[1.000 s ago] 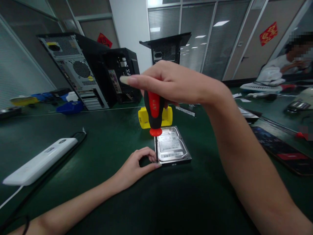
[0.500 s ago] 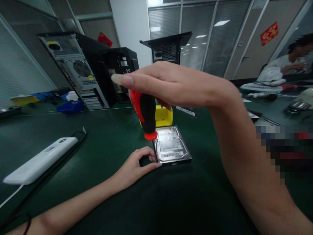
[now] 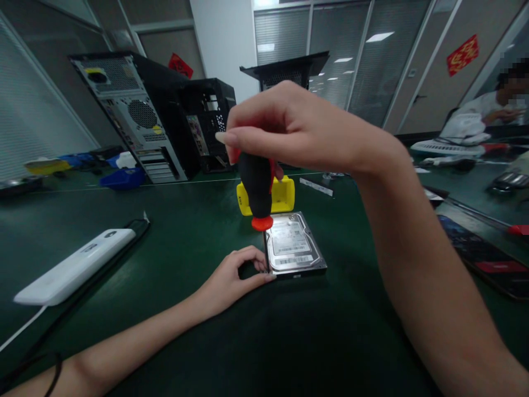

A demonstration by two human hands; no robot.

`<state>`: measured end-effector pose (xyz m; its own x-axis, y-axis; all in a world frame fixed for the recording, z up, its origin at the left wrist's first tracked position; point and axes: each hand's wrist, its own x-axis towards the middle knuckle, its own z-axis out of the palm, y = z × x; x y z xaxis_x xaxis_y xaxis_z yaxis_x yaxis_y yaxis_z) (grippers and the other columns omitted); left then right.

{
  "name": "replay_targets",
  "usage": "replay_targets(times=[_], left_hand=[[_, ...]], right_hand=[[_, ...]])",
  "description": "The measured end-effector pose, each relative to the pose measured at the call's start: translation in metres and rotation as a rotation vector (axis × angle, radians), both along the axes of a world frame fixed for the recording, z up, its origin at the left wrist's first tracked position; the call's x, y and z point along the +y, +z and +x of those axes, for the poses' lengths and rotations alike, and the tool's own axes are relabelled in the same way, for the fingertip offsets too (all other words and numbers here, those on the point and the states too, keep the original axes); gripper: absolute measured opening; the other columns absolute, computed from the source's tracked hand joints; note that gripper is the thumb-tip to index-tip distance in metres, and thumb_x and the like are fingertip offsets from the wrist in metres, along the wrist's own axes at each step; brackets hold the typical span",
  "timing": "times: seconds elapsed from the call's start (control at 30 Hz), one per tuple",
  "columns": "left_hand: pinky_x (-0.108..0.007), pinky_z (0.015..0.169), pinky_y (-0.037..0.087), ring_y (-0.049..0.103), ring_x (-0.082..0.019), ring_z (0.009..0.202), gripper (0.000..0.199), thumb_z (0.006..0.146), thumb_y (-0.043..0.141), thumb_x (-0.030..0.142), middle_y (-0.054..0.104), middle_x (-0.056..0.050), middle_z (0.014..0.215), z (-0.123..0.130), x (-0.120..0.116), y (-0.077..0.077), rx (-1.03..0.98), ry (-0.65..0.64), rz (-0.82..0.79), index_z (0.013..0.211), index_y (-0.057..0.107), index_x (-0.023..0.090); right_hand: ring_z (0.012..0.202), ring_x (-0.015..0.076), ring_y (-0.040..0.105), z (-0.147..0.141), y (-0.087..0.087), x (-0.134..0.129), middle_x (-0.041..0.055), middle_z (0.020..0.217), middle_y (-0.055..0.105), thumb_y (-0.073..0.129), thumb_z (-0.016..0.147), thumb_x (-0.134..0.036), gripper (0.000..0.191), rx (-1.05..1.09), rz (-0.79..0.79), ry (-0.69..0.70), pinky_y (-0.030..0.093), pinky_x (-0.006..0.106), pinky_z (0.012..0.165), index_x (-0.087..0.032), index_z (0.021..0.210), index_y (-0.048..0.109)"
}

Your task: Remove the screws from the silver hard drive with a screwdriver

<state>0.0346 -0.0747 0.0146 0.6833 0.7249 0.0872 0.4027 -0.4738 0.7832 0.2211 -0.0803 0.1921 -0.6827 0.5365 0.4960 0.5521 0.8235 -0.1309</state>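
A silver hard drive [image 3: 291, 242] lies label up on the dark green table. My left hand [image 3: 242, 270] grips its near left corner, thumb at the front edge and fingers curled at the left side. Above, my right hand [image 3: 273, 129] is closed around the top of a red and black screwdriver [image 3: 258, 187]. The screwdriver points down, its thin shaft running along the drive's left edge toward my left fingertips. Where its tip meets the corner, I cannot make it out. Just behind the drive stands a yellow bin [image 3: 284, 196], partly covered by the screwdriver handle.
Computer cases [image 3: 152, 116] stand at the back left. A white power strip [image 3: 78, 264] with cables lies on the left, near a blue bin [image 3: 123, 179]. At right are a phone-like dark slab [image 3: 483, 253] and another screwdriver [image 3: 518, 229]. A person [image 3: 500, 105] sits at far right.
My right hand has its fingers curled more over the handle, and the screwdriver handle has turned, showing more black. My left hand still holds the drive. The view has shifted slightly.
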Motion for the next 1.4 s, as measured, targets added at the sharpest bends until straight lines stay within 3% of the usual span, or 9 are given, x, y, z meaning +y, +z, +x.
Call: replay_targets(times=[0.13,0.23,0.43,0.6,0.7,0.87,1.03,1.27,1.4], left_hand=[[-0.033,0.083,0.043,0.058,-0.018,0.088,0.015,0.082,0.065,0.031,0.061,-0.001,0.09,-0.001,0.001,-0.002,-0.027,-0.019,-0.006,0.088,0.061,0.018],[-0.033,0.084,0.043,0.058,-0.018,0.088,0.014,0.081,0.067,0.029,0.061,-0.001,0.089,-0.001,0.001,-0.003,-0.042,-0.024,-0.004,0.085,0.06,0.018],[-0.032,0.084,0.043,0.058,-0.017,0.088,0.013,0.081,0.066,0.027,0.06,0.0,0.09,-0.001,0.0,0.0,-0.034,-0.025,-0.022,0.088,0.061,0.018],[-0.031,0.084,0.043,0.058,-0.017,0.087,0.014,0.081,0.067,0.028,0.06,-0.001,0.088,0.0,0.0,0.0,-0.04,-0.025,-0.013,0.087,0.062,0.017],[-0.03,0.082,0.043,0.058,-0.017,0.086,0.013,0.081,0.067,0.028,0.06,-0.001,0.086,0.001,0.0,0.0,-0.048,-0.017,-0.006,0.084,0.062,0.016],[-0.03,0.081,0.043,0.058,-0.017,0.085,0.013,0.083,0.064,0.029,0.06,-0.001,0.087,0.001,0.0,0.001,-0.051,-0.016,-0.017,0.085,0.063,0.016],[-0.029,0.081,0.043,0.057,-0.017,0.084,0.012,0.082,0.065,0.028,0.059,-0.001,0.085,0.001,-0.001,0.002,-0.062,-0.019,-0.022,0.085,0.063,0.016],[-0.029,0.081,0.043,0.057,-0.017,0.085,0.013,0.081,0.067,0.027,0.059,-0.001,0.086,0.0,-0.001,0.0,-0.054,-0.027,-0.02,0.085,0.063,0.016],[-0.029,0.081,0.043,0.057,-0.017,0.085,0.013,0.081,0.067,0.027,0.06,0.0,0.086,0.0,0.0,-0.001,-0.064,-0.033,-0.013,0.085,0.063,0.016]], right_hand=[[0.073,0.0083,0.059,0.0,-0.003,0.004,-0.0039,0.066,0.059,0.037,0.091,-0.047,0.042,-0.025,0.06,-0.103,0.044,0.017,0.056,-0.019,0.075,0.064],[0.066,0.0093,0.057,0.002,-0.005,0.005,-0.002,0.07,0.06,0.023,0.094,-0.048,0.052,-0.046,0.076,-0.174,0.042,0.021,0.053,-0.02,0.08,0.064],[0.074,0.0078,0.057,0.003,-0.005,0.006,-0.0047,0.089,0.064,0.028,0.093,-0.035,0.037,-0.082,0.106,-0.178,0.043,0.019,0.056,-0.021,0.104,0.06],[0.064,0.007,0.058,0.002,-0.004,0.002,-0.0035,0.066,0.06,0.029,0.092,-0.051,0.051,-0.067,0.052,-0.163,0.043,0.02,0.051,-0.018,0.077,0.065],[0.06,0.0083,0.058,0.003,0.0,-0.003,-0.0028,0.063,0.059,0.023,0.093,-0.051,0.058,-0.048,-0.001,-0.208,0.042,0.022,0.047,-0.017,0.074,0.065],[0.081,0.0103,0.061,0.004,0.003,-0.009,-0.0083,0.09,0.065,0.031,0.094,-0.036,0.036,-0.11,-0.078,-0.168,0.048,0.022,0.065,-0.021,0.1,0.063],[0.101,0.013,0.059,0.001,-0.001,-0.008,-0.01,0.116,0.062,0.043,0.09,-0.038,0.034,-0.049,0.001,-0.073,0.05,0.016,0.072,-0.026,0.118,0.057],[0.084,0.0112,0.063,0.0,0.001,-0.007,-0.0056,0.086,0.067,0.037,0.089,-0.056,0.046,-0.118,0.028,-0.143,0.049,0.018,0.061,-0.023,0.094,0.068],[0.082,0.0104,0.063,0.002,0.002,-0.011,-0.008,0.086,0.067,0.033,0.093,-0.049,0.043,-0.103,-0.014,-0.172,0.049,0.02,0.061,-0.024,0.094,0.068]])
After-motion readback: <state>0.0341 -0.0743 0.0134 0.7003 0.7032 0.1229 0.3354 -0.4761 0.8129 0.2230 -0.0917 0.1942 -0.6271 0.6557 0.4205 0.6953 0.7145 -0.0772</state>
